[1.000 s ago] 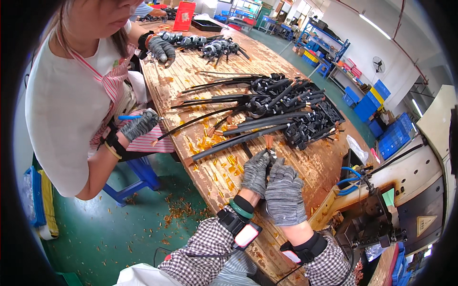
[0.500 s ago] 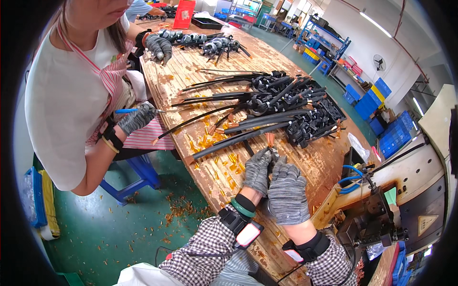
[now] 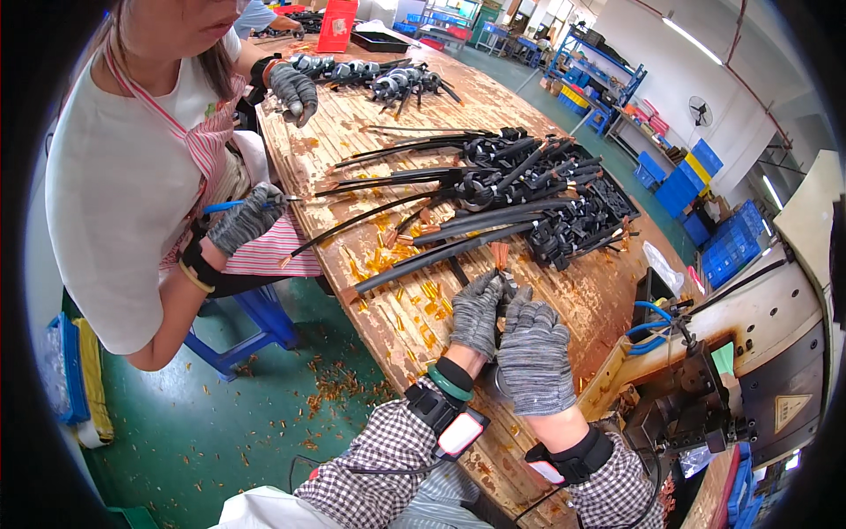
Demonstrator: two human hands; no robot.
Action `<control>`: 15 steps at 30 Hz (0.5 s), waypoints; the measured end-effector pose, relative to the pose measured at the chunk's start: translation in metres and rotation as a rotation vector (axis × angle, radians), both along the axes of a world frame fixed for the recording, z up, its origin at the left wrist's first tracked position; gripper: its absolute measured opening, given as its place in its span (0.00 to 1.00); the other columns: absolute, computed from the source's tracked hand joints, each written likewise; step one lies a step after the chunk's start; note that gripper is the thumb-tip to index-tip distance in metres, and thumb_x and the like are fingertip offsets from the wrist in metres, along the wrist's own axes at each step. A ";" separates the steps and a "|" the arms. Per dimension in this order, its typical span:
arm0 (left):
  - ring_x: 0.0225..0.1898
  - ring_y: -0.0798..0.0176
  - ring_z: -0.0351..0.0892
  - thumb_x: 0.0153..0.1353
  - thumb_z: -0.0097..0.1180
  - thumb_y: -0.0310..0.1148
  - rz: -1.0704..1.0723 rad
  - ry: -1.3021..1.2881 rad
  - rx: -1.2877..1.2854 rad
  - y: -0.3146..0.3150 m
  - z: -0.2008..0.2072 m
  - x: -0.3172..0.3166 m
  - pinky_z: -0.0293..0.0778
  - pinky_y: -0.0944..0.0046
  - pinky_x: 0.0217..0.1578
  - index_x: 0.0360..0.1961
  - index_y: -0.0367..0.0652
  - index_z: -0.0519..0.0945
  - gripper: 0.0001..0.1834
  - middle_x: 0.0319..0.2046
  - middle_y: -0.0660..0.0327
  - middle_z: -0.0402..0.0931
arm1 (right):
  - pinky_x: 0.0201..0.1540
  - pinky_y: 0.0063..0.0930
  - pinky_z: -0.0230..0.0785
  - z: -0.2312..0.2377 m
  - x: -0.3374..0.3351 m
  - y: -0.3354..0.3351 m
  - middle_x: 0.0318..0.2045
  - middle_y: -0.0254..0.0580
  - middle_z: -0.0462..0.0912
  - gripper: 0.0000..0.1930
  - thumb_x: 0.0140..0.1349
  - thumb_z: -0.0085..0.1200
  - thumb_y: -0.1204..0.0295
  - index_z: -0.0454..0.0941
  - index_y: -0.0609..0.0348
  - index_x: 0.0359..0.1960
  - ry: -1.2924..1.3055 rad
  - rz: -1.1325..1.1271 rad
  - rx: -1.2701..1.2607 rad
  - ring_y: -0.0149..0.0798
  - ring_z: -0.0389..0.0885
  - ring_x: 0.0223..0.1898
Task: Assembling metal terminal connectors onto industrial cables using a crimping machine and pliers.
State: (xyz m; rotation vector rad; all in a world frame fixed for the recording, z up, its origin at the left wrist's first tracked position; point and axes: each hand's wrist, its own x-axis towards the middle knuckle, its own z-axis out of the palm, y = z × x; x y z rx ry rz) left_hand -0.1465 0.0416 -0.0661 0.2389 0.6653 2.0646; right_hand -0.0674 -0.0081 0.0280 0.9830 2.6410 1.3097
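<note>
One copper-ended piece (image 3: 500, 255), pinched over the worktable (image 3: 582, 309)

The left hand (image 3: 476, 310), in a grey knit glove, has its fingers closed on the dark lower part of the piece, so the copper strands point away from the wearer, fanned a little past the fingertips. The right hand (image 3: 535, 354) lies just beside it, back upward and fingers curled inward; its fingertips are hidden, so whether they grip the piece too cannot be told.

By judgement, the step in hand is close fingerwork at the piece just below its bared end. The next move seems to call for a steady left pinch clear of the strands, with the right fingers working in little room.

Just beyond lies a thick black cable (image 3: 441, 258), with a heap of black cables (image 3: 529, 181) farther off. Amber scraps (image 3: 429, 335) litter the wood near the left hand; a machine (image 3: 758, 344) stands to the right.
</note>
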 end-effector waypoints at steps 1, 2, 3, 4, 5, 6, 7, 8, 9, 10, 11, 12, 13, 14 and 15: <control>0.31 0.70 0.73 0.58 0.49 0.25 0.008 0.034 -0.020 -0.001 -0.001 -0.001 0.73 0.73 0.32 0.44 0.36 0.73 0.12 0.32 0.62 0.75 | 0.37 0.33 0.62 -0.001 0.000 0.001 0.38 0.49 0.71 0.31 0.47 0.43 0.66 0.59 0.73 0.53 0.001 0.022 0.022 0.42 0.68 0.41; 0.31 0.70 0.73 0.58 0.49 0.25 0.007 0.033 -0.021 -0.002 0.000 -0.001 0.73 0.73 0.32 0.44 0.36 0.73 0.12 0.32 0.62 0.75 | 0.37 0.33 0.62 0.000 0.001 0.001 0.38 0.49 0.71 0.31 0.47 0.43 0.66 0.59 0.73 0.53 0.000 0.021 0.022 0.42 0.68 0.41; 0.30 0.70 0.73 0.57 0.49 0.25 0.014 0.045 -0.011 -0.003 0.001 -0.001 0.73 0.73 0.32 0.43 0.35 0.73 0.12 0.32 0.62 0.75 | 0.37 0.33 0.62 0.003 0.002 0.001 0.38 0.49 0.71 0.30 0.47 0.43 0.66 0.59 0.73 0.53 0.010 0.023 -0.029 0.42 0.68 0.41; 0.30 0.70 0.73 0.57 0.49 0.25 0.015 0.057 0.004 -0.003 0.004 0.001 0.73 0.73 0.32 0.42 0.35 0.73 0.11 0.31 0.62 0.75 | 0.37 0.33 0.62 0.007 0.003 0.001 0.39 0.49 0.71 0.30 0.48 0.43 0.66 0.59 0.73 0.53 0.020 0.020 -0.073 0.42 0.68 0.41; 0.30 0.70 0.73 0.57 0.49 0.25 0.010 0.057 0.009 -0.003 0.007 0.002 0.73 0.73 0.32 0.42 0.35 0.73 0.11 0.31 0.62 0.75 | 0.37 0.33 0.62 0.012 0.005 0.001 0.39 0.49 0.71 0.30 0.48 0.43 0.66 0.59 0.73 0.53 0.020 0.015 -0.068 0.42 0.68 0.41; 0.30 0.70 0.73 0.57 0.49 0.25 -0.004 0.052 0.009 -0.002 0.010 0.003 0.73 0.73 0.32 0.42 0.35 0.73 0.11 0.31 0.62 0.75 | 0.37 0.33 0.62 0.017 0.006 0.001 0.38 0.49 0.71 0.29 0.48 0.43 0.67 0.59 0.72 0.53 0.016 0.012 -0.070 0.42 0.68 0.41; 0.30 0.70 0.73 0.57 0.49 0.25 -0.012 0.049 0.002 -0.002 0.010 0.003 0.73 0.73 0.32 0.41 0.35 0.73 0.11 0.31 0.62 0.75 | 0.37 0.33 0.63 0.018 0.006 0.001 0.38 0.49 0.71 0.29 0.49 0.43 0.68 0.60 0.72 0.53 0.013 0.014 -0.079 0.42 0.69 0.41; 0.30 0.70 0.73 0.57 0.49 0.25 -0.015 0.049 0.001 -0.002 0.011 0.003 0.73 0.73 0.32 0.41 0.35 0.73 0.11 0.31 0.62 0.75 | 0.37 0.33 0.63 0.018 0.007 0.001 0.38 0.49 0.71 0.29 0.49 0.43 0.68 0.60 0.72 0.53 0.014 0.011 -0.080 0.42 0.69 0.41; 0.30 0.70 0.73 0.57 0.49 0.25 -0.011 0.051 -0.006 -0.002 0.011 0.004 0.73 0.73 0.32 0.41 0.35 0.73 0.11 0.31 0.62 0.75 | 0.36 0.34 0.63 0.018 0.007 0.002 0.37 0.49 0.71 0.28 0.49 0.43 0.69 0.60 0.72 0.52 0.033 0.017 -0.080 0.43 0.69 0.41; 0.30 0.70 0.73 0.57 0.49 0.25 0.002 0.053 -0.020 -0.004 0.010 0.003 0.73 0.73 0.32 0.41 0.35 0.74 0.11 0.31 0.61 0.75 | 0.36 0.34 0.63 0.017 0.007 0.001 0.37 0.48 0.71 0.27 0.49 0.43 0.69 0.60 0.72 0.52 0.053 0.030 -0.087 0.43 0.69 0.41; 0.30 0.70 0.73 0.57 0.49 0.25 0.004 0.055 -0.025 -0.005 0.010 0.002 0.73 0.73 0.32 0.41 0.35 0.74 0.11 0.31 0.61 0.75 | 0.36 0.34 0.63 0.016 0.006 0.001 0.37 0.48 0.71 0.27 0.49 0.43 0.69 0.60 0.72 0.52 0.054 0.033 -0.092 0.43 0.69 0.41; 0.26 0.72 0.73 0.58 0.49 0.26 0.024 0.040 -0.021 -0.005 0.010 0.002 0.72 0.74 0.27 0.41 0.35 0.74 0.10 0.29 0.62 0.76 | 0.36 0.34 0.64 0.016 0.005 0.000 0.36 0.48 0.71 0.27 0.49 0.43 0.70 0.60 0.72 0.52 0.079 0.052 -0.106 0.43 0.69 0.40; 0.22 0.74 0.73 0.58 0.48 0.26 0.043 0.025 -0.012 -0.005 0.011 0.002 0.71 0.75 0.22 0.41 0.36 0.74 0.10 0.27 0.63 0.77 | 0.36 0.34 0.64 0.017 0.005 -0.001 0.36 0.48 0.71 0.27 0.49 0.43 0.70 0.61 0.72 0.52 0.103 0.071 -0.116 0.42 0.69 0.40; 0.22 0.74 0.73 0.58 0.48 0.26 0.045 0.026 -0.014 -0.004 0.008 0.002 0.71 0.75 0.22 0.41 0.36 0.74 0.10 0.27 0.63 0.77 | 0.36 0.34 0.64 0.018 0.004 -0.002 0.36 0.48 0.71 0.27 0.49 0.43 0.70 0.61 0.72 0.52 0.104 0.073 -0.119 0.42 0.69 0.40; 0.23 0.74 0.72 0.59 0.47 0.26 0.037 -0.002 0.023 -0.002 0.002 0.002 0.71 0.75 0.23 0.41 0.36 0.74 0.10 0.27 0.63 0.76 | 0.36 0.33 0.64 0.018 0.004 -0.003 0.36 0.48 0.71 0.27 0.49 0.44 0.70 0.61 0.72 0.52 0.090 0.066 -0.120 0.42 0.70 0.40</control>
